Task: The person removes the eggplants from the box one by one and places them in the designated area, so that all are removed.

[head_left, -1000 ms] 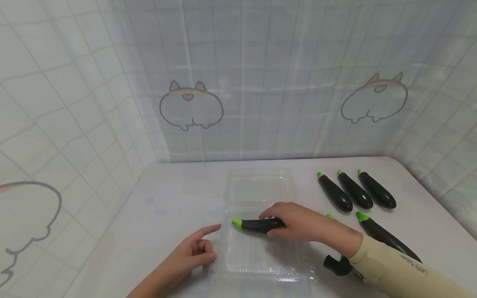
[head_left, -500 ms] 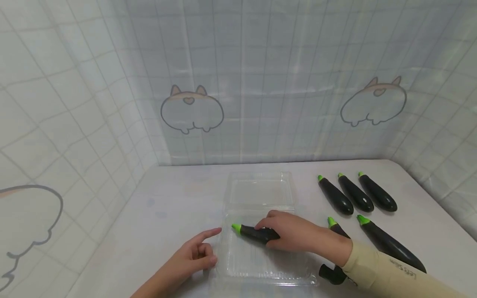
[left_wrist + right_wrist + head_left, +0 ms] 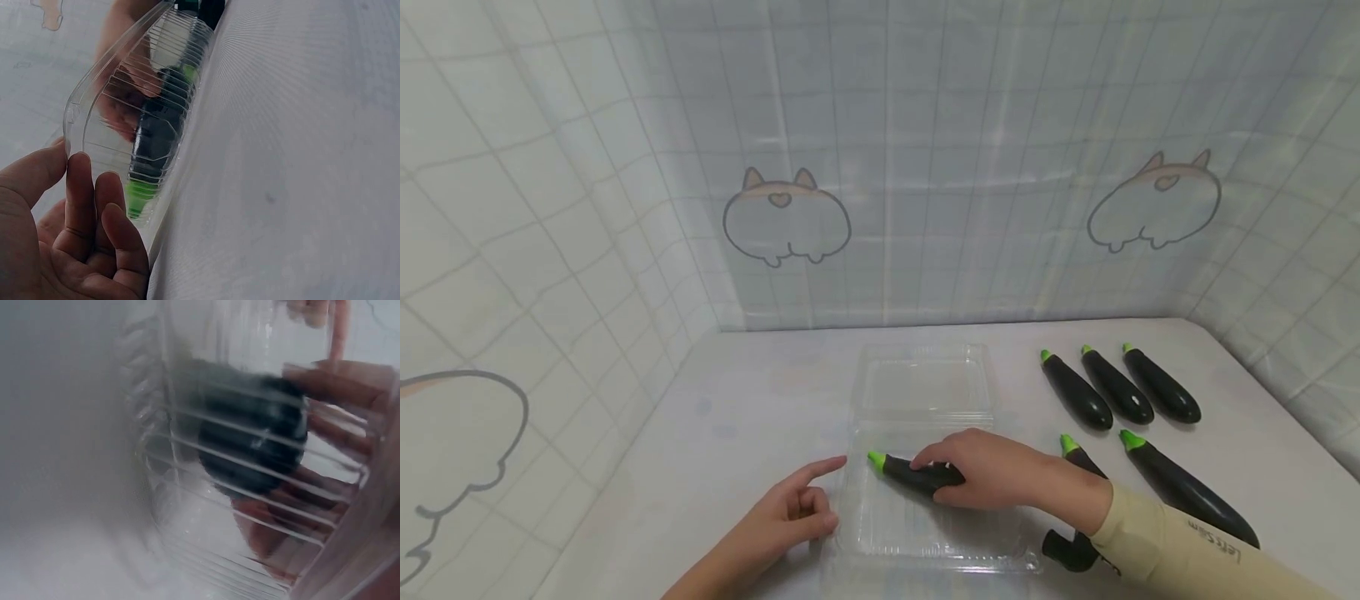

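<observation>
My right hand (image 3: 992, 471) grips the body of a dark eggplant (image 3: 904, 473) with a green stem, low within a clear plastic clamshell box (image 3: 880, 533). The stem points left and slightly away. Through the ribbed plastic, the right wrist view shows the eggplant's rounded end (image 3: 250, 444) and the curled fingers, blurred. My left hand (image 3: 790, 512) touches the box's left edge, its index finger straight and the thumb spread away from it. In the left wrist view, the thumb (image 3: 31, 172) meets the box rim (image 3: 67, 115), while the other fingers fold beside it.
The box's lid (image 3: 925, 383) lies unfolded toward the back wall. Several eggplants are to the right, three in a back row (image 3: 1116, 387), another (image 3: 1187, 487) nearer, and one (image 3: 1078, 457) partly under my right forearm. A black device (image 3: 1067, 550) hangs below that wrist.
The right hand has shifted slightly nearer to me, and the eggplant has turned so its thick end lies nearer. Over the last half second almost nothing moves. The left hand stays put.
</observation>
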`<state>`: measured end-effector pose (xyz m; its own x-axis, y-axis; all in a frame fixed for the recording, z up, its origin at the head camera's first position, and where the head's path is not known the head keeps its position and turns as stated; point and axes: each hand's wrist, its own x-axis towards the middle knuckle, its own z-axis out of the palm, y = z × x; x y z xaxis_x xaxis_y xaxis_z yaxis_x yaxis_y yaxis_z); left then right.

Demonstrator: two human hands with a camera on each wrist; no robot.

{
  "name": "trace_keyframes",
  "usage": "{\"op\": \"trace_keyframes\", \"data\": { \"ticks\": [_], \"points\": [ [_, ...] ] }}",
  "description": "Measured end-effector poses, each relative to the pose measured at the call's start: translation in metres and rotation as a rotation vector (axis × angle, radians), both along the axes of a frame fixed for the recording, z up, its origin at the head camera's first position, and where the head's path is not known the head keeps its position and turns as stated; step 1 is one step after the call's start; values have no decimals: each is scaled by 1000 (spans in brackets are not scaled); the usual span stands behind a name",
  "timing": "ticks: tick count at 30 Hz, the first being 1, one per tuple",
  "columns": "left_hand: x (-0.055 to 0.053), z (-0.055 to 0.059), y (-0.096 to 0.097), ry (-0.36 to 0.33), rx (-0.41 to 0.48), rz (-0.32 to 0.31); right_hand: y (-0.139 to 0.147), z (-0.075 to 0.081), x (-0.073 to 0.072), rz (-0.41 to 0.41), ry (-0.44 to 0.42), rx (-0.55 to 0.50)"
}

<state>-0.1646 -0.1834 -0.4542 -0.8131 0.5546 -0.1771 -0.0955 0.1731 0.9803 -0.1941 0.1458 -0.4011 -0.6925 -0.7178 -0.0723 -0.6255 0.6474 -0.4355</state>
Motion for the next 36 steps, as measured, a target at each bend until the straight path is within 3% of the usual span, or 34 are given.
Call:
{"op": "trace_keyframes", "data": {
  "ticks": [5,10,17,26,36],
  "points": [
    [-1,1,0,14,1,-4,2,1,0,11,-7,-23],
    [0,1,3,19,2,-1,6,4,2,-29,-23,-63],
    [-1,1,2,36,4,-12,13,14,2,-66,26,-139],
    [0,0,1,42,21,-20,33,33,6,-157,34,-246],
    [2,0,1,71,58,-34,67,44,13,-260,115,-275]
  ]
}}
